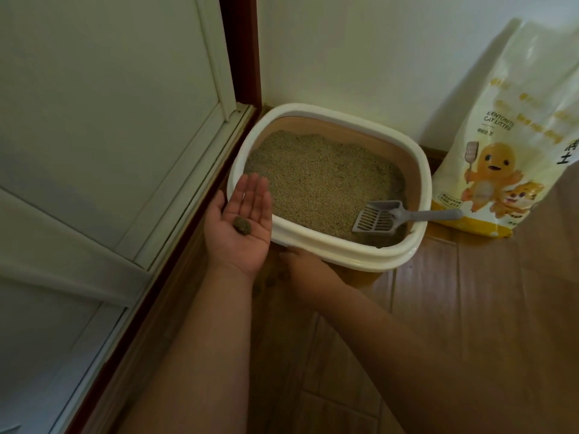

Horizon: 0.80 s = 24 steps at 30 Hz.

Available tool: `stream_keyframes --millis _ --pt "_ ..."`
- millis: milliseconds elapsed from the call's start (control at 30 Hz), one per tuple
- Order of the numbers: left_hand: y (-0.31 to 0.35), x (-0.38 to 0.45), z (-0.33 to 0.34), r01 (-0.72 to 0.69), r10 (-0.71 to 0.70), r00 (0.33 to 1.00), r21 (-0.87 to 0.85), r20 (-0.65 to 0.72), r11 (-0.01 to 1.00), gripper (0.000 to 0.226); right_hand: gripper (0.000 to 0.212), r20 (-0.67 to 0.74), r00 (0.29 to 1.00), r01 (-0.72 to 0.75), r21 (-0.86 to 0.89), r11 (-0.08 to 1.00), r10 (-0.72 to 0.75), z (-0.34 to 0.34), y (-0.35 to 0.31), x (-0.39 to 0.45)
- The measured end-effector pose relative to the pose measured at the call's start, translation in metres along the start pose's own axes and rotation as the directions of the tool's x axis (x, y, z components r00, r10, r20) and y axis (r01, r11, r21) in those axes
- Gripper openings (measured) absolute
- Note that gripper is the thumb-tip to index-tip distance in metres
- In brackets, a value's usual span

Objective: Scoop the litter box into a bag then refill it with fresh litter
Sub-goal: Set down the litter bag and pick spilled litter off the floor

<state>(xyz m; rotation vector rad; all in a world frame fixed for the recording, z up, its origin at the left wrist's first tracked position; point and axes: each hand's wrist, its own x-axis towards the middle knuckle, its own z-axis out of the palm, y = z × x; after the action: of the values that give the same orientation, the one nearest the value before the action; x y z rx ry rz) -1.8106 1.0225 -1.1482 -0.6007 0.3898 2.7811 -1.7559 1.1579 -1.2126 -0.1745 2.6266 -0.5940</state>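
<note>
The left hand [239, 227] lies palm-up, fingers flat together, cradling a small dark crumbly clump [242, 226] beside the cream oval plastic litter box [419, 170]. The right hand [305, 267] reaches floorward near the box's front; its fingers are hidden. The light, stiff grey slotted scoop [380, 219] is best gripped by its handle.

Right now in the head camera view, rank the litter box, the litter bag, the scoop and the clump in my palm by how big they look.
1. litter box
2. litter bag, though cut off at the frame edge
3. scoop
4. clump
</note>
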Motion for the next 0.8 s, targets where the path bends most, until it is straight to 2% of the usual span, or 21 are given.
stream_keyframes --millis 133,267,467,633,700,767,800 --pt "0.007 -0.001 -0.001 0.001 -0.001 1.0 0.009 -0.006 1.0 0.05 0.064 0.123 0.991 -0.051 -0.058 0.997 0.057 0.024 0.012 0.006" --pt "0.009 0.0 -0.003 0.015 -0.015 1.0 0.014 -0.023 1.0 0.05 0.059 0.215 0.974 -0.031 -0.17 0.985 0.068 0.042 0.016 0.008" --pt "0.013 0.002 -0.006 0.014 -0.014 0.999 0.022 -0.032 1.0 0.051 0.042 0.086 0.995 -0.04 -0.16 0.986 0.054 0.055 0.012 0.003" --pt "0.012 0.002 -0.004 0.016 -0.015 0.999 0.02 -0.031 1.0 0.05 0.031 0.106 0.992 -0.056 -0.151 0.987 0.073 0.064 0.017 -0.003" --pt "0.011 0.002 -0.003 0.015 -0.014 0.999 0.013 -0.031 1.0 0.049 0.025 0.043 0.997 -0.054 -0.085 0.995 0.058 0.055 0.015 -0.006" --pt "0.009 0.003 -0.003 0.015 -0.014 0.999 0.013 -0.034 1.0 0.049 0.012 -0.149 0.989 0.006 0.044 0.999 0.001 0.035 0.01 -0.006" --pt "0.008 0.003 -0.003 0.011 -0.01 0.999 0.016 -0.038 1.0 0.049 0.009 -0.267 0.963 0.071 0.103 0.992 -0.041 0.023 0.006 -0.005"
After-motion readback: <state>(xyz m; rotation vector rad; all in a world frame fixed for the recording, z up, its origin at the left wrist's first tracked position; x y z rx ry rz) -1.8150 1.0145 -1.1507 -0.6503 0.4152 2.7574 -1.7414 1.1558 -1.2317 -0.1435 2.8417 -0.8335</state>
